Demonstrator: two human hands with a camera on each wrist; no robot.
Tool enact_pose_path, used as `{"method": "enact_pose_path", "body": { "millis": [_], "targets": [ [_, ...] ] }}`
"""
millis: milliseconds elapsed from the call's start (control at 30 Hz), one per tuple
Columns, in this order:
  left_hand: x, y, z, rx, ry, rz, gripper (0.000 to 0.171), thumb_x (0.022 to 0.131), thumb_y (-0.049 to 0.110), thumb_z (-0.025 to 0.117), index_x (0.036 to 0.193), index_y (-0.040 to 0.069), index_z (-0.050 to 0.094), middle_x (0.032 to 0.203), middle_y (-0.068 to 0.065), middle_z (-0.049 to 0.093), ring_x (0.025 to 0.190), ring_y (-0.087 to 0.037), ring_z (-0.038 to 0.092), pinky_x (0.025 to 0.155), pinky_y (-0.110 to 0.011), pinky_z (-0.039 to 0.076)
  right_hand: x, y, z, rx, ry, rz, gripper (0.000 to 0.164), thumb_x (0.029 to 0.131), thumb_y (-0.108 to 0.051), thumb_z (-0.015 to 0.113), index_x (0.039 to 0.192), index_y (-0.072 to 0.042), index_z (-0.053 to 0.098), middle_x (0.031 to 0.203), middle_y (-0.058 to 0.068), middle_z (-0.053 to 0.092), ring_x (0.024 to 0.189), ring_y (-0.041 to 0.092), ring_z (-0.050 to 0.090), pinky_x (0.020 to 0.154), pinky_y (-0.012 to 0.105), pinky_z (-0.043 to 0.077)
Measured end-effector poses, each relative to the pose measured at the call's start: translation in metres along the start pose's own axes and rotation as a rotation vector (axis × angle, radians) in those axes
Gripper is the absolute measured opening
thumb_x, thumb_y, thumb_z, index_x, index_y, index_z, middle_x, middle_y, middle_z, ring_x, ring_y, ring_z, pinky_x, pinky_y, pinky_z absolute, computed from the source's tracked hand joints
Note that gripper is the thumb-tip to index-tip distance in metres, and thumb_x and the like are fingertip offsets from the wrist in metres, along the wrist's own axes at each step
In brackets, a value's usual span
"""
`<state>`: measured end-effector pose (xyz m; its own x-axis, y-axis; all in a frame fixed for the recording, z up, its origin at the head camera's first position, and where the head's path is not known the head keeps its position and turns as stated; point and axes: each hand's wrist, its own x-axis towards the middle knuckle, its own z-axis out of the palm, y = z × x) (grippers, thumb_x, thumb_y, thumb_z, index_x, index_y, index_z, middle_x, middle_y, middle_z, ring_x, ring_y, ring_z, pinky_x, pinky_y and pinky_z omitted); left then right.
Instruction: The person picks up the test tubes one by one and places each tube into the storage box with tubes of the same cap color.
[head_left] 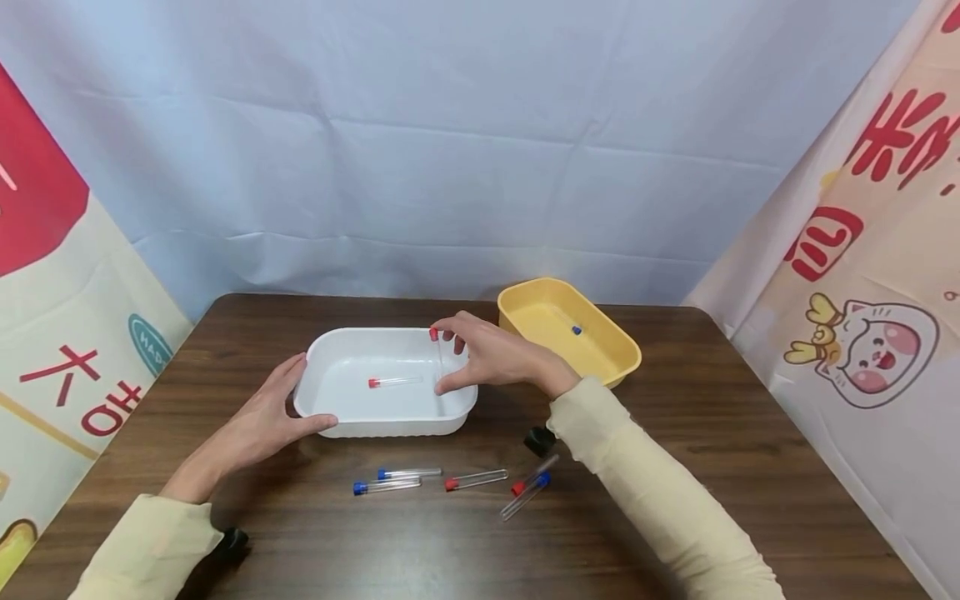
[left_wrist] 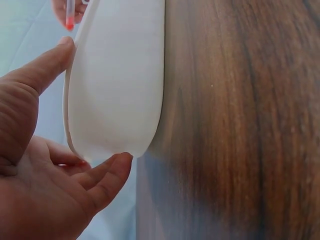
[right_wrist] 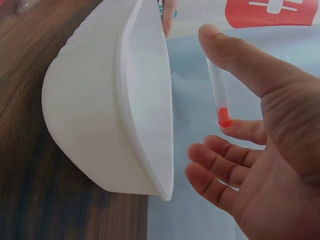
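My right hand pinches a test tube with a red cap between thumb and index finger, one at each end. It holds the tube over the right part of a white plastic basin; the other fingers are loosely bent. Inside the basin lies another red-capped test tube. My left hand grips the basin's left end, with its thumb at the front rim and fingers around the outside. On the table in front lie blue-capped test tubes and red-capped test tubes, several in all.
Behind my right forearm stands a yellow plastic basin with a blue-capped test tube in it. Both basins stand on a dark wooden table. A pale cloth hangs behind the table, with printed cloths on both sides.
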<state>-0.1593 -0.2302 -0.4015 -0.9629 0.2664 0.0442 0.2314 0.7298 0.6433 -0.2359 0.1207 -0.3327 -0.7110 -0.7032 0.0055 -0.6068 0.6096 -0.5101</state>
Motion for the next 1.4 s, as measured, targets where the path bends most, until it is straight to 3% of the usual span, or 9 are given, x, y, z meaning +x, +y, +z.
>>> {"method": "enact_pose_path", "body": {
  "millis": [567, 867, 1233, 1400],
  "targets": [
    [-0.002, -0.002, -0.002, -0.008, -0.002, 0.009, 0.112, 0.087, 0.048, 0.082, 0.159, -0.011, 0.018, 0.163, -0.033, 0.019, 0.144, -0.051, 0.028, 0.11, -0.068, 0.032, 0.021, 0.006, 0.024, 0.02, -0.037, 0.045, 0.084, 0.082, -0.044, 0.088, 0.147, -0.006, 0.05, 0.129, 0.014, 0.056, 0.115, 0.031, 0.058, 0.09, 0.032, 0.049],
    [-0.001, -0.002, -0.001, -0.011, -0.004, 0.007, 0.113, 0.087, 0.049, 0.082, 0.16, -0.009, 0.018, 0.164, -0.031, 0.018, 0.144, -0.05, 0.03, 0.11, -0.067, 0.034, 0.025, 0.005, 0.031, -0.021, -0.029, 0.116, 0.086, 0.082, -0.049, 0.087, 0.148, -0.007, 0.05, 0.128, 0.012, 0.056, 0.107, 0.02, 0.055, 0.089, 0.03, 0.05],
    [0.0, -0.002, 0.0, -0.021, -0.003, 0.003, 0.112, 0.087, 0.048, 0.082, 0.161, -0.007, 0.018, 0.164, -0.03, 0.018, 0.144, -0.05, 0.03, 0.11, -0.068, 0.034, 0.036, 0.0, 0.042, -0.01, -0.055, 0.089, 0.085, 0.083, -0.045, 0.087, 0.147, -0.004, 0.049, 0.129, 0.008, 0.058, 0.11, 0.022, 0.056, 0.092, 0.03, 0.051],
    [0.0, -0.003, 0.0, -0.019, -0.002, 0.0, 0.113, 0.087, 0.05, 0.081, 0.161, -0.007, 0.018, 0.164, -0.03, 0.019, 0.143, -0.049, 0.031, 0.11, -0.068, 0.034, 0.045, -0.004, 0.048, -0.075, -0.068, 0.072, 0.086, 0.083, -0.051, 0.085, 0.147, -0.006, 0.05, 0.13, 0.007, 0.059, 0.111, 0.018, 0.055, 0.096, 0.032, 0.05]
  ]
}}
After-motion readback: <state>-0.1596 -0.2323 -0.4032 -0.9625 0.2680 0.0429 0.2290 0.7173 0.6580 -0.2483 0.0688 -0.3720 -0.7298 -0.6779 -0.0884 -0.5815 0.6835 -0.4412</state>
